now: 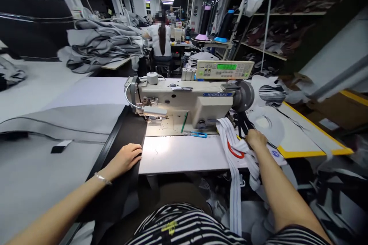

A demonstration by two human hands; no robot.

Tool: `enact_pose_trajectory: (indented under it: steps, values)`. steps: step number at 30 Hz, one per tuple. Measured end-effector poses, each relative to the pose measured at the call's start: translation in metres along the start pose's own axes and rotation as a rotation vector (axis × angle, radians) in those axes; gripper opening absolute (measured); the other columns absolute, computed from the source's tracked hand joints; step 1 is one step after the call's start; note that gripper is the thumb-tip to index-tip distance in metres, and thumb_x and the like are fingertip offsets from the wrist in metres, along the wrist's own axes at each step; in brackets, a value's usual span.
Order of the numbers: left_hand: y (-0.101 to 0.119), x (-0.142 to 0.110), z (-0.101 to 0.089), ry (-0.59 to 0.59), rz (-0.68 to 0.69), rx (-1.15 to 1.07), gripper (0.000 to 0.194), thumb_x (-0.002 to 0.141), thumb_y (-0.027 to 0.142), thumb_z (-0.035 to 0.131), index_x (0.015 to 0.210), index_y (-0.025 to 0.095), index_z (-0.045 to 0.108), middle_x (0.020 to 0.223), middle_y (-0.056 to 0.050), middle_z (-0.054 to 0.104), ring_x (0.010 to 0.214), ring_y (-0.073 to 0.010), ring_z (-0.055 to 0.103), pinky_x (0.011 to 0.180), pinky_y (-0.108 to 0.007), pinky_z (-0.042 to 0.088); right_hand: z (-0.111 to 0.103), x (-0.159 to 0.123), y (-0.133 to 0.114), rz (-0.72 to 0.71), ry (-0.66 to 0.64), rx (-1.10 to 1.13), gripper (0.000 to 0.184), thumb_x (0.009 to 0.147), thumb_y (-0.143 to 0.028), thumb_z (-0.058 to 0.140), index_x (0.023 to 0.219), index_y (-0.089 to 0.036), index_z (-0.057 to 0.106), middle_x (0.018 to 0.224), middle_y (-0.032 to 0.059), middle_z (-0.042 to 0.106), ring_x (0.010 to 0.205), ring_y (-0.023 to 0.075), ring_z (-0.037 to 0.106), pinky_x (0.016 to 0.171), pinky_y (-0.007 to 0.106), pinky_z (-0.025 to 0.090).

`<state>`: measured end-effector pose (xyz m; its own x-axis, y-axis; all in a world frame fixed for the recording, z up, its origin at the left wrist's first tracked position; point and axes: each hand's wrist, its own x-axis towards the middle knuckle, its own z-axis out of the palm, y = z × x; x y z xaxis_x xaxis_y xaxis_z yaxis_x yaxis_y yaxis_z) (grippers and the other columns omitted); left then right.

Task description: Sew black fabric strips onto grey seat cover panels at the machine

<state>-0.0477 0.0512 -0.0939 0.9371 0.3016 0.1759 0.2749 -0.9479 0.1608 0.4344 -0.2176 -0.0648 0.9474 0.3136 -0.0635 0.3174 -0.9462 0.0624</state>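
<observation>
Your unclenched left hand [129,156] seemingly steadies black material [128,128] while your right hand [255,139], grip hidden, sits at the sewing machine's [184,100] four o'clock, apparently needing care around white webbing [235,195].

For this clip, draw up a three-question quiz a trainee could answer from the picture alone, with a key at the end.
1. Multiple choice: what does the left hand rest on?
A) the white strap
B) the black material
C) the green pen

2. True or false: the right hand is holding the blue snips.

3. Fill in the blank: the lit display above the sewing machine glows ____.

Key:
1. B
2. False; they lie apart from that hand.
3. green
</observation>
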Motion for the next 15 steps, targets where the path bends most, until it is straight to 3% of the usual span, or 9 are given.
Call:
enact_pose_trajectory:
  steps: [6,11,15]
  values:
    - [-0.005,-0.014,0.024,0.223,-0.056,-0.045,0.026,0.091,0.025,0.04,0.1,0.02,0.064,0.107,-0.007,0.064,0.096,-0.0194,0.056,0.085,-0.036,0.045,0.003,0.005,-0.004,0.053,-0.015,0.053,0.033,0.078,-0.017,0.053,0.105,-0.002,0.066,0.103,0.0284,0.061,0.101,0.0353,0.059,0.073,0.039,0.044]
    - [-0.005,-0.015,0.03,0.251,-0.055,-0.032,0.028,0.091,0.025,0.039,0.101,0.019,0.064,0.107,-0.008,0.064,0.094,-0.0193,0.056,0.085,-0.037,0.046,-0.005,0.002,-0.006,0.141,0.14,0.138,0.047,0.085,-0.026,0.043,0.118,0.004,0.055,0.096,0.033,0.058,0.105,0.0344,0.056,0.07,0.038,0.04]
    - [-0.005,-0.015,0.031,0.25,-0.064,-0.028,0.028,0.091,0.025,0.039,0.101,0.018,0.064,0.108,-0.008,0.064,0.095,-0.0204,0.055,0.083,-0.038,0.046,-0.014,0.001,0.0,0.091,0.258,0.175,0.042,0.087,-0.018,0.035,0.119,0.0,0.055,0.096,0.0289,0.059,0.094,0.0291,0.06,0.066,0.037,0.037]
